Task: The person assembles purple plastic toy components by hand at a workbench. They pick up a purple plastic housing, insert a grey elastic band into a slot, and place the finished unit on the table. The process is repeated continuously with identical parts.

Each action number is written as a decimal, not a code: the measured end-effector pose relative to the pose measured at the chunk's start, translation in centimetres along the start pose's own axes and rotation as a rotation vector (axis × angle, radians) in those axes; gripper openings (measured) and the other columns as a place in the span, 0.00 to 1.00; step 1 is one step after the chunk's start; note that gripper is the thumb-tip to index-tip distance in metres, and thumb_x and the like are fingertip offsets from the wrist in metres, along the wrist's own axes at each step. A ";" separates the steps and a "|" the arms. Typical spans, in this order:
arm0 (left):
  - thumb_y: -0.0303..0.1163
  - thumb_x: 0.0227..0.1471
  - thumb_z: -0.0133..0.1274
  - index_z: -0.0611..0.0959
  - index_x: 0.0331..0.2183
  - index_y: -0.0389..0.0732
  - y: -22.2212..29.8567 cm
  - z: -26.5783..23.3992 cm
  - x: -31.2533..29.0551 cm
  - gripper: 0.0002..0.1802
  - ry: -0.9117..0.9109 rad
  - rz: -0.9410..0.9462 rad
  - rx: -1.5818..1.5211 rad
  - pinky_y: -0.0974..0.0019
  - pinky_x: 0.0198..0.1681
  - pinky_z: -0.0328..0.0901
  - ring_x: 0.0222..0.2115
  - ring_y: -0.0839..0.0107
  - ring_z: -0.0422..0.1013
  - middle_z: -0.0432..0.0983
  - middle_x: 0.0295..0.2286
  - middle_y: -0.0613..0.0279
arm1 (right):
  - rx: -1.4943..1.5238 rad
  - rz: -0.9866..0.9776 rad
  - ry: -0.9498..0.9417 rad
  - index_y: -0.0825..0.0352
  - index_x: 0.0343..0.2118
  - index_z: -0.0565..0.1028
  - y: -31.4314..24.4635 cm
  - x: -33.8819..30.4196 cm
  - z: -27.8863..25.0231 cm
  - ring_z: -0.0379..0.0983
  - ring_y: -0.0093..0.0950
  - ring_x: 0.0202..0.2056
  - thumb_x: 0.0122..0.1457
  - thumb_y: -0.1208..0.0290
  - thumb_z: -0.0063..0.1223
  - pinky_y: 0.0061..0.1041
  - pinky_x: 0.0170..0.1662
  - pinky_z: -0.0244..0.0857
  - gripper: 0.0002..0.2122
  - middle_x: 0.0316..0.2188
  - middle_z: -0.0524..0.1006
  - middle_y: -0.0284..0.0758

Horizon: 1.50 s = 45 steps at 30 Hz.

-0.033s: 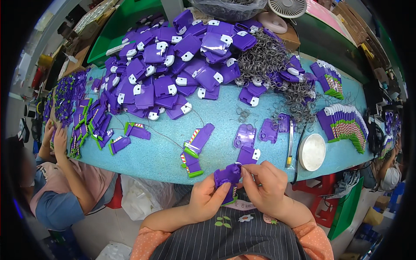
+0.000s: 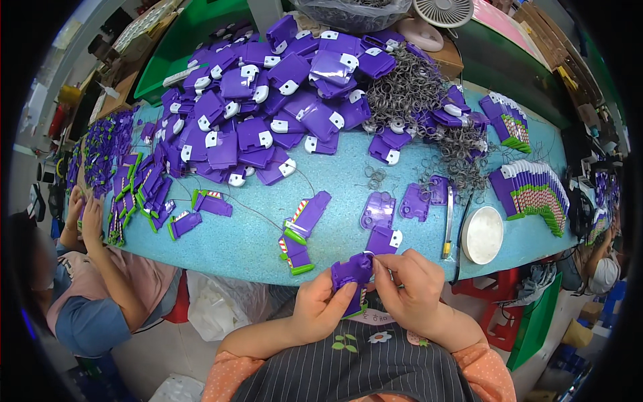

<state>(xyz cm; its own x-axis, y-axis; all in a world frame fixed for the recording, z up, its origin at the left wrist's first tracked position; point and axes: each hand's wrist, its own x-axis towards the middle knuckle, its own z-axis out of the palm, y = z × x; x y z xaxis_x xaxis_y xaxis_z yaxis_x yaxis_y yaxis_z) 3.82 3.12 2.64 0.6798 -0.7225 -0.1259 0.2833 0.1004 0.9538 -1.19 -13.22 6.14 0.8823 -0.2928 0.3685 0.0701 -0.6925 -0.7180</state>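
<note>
Close to the table's front edge, my left hand is closed around a purple plastic housing, its thumb along the lower edge. My right hand pinches at the housing's right side; whatever is between thumb and forefinger is too small and covered to name. Just beyond lies a purple cover with a white corner. Two clear-looking purple shells rest farther up. Left of my hands are two purple pieces with green ends and striped edges.
Purple covers with white corners are heaped at the back, beside a pile of wire springs. On the right are a cutter knife, a round white dish and stacked striped pieces. A co-worker's hands work at the left.
</note>
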 end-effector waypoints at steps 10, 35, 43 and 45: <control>0.25 0.56 0.44 0.71 0.46 0.30 -0.9 -0.7 0.3 0.16 -0.011 0.004 0.150 0.77 0.29 0.65 0.27 0.83 0.69 0.78 0.30 0.61 | -0.161 -0.063 -0.065 0.69 0.27 0.75 0.0 0.6 -0.2 0.64 0.27 0.12 0.43 0.78 0.59 0.25 0.15 0.57 0.07 0.13 0.66 0.32; 0.24 0.53 0.47 0.71 0.43 0.31 1.5 -0.2 1.1 0.15 0.115 0.187 0.446 0.69 0.25 0.67 0.24 0.71 0.73 0.75 0.30 0.53 | 0.545 0.276 -0.293 0.72 0.41 0.72 1.1 0.0 0.9 0.70 0.25 0.38 0.52 0.77 0.52 0.21 0.37 0.64 0.12 0.44 0.73 0.41; 0.24 0.53 0.47 0.70 0.43 0.29 0.2 -0.3 0.7 0.15 0.107 0.102 0.349 0.72 0.28 0.67 0.26 0.76 0.73 0.76 0.28 0.55 | 0.717 0.396 -0.226 0.71 0.40 0.73 1.6 -1.4 2.3 0.69 0.22 0.31 0.56 0.79 0.47 0.18 0.33 0.62 0.09 0.33 0.74 0.37; 0.25 0.56 0.44 0.67 0.46 0.30 -0.3 0.6 1.0 0.16 0.134 0.101 0.070 0.72 0.36 0.65 0.33 0.77 0.70 0.73 0.35 0.56 | 0.883 0.517 -0.163 0.70 0.39 0.72 1.3 -1.9 3.2 0.66 0.17 0.29 0.57 0.77 0.47 0.15 0.32 0.60 0.07 0.29 0.73 0.32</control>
<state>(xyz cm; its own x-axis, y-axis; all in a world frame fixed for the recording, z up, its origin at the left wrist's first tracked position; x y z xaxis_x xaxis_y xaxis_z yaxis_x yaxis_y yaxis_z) 3.99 1.90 2.37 0.7878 -0.6130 -0.0597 0.1645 0.1161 0.9795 -1.25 -11.44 2.65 0.9494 -0.2788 -0.1449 -0.0766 0.2419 -0.9673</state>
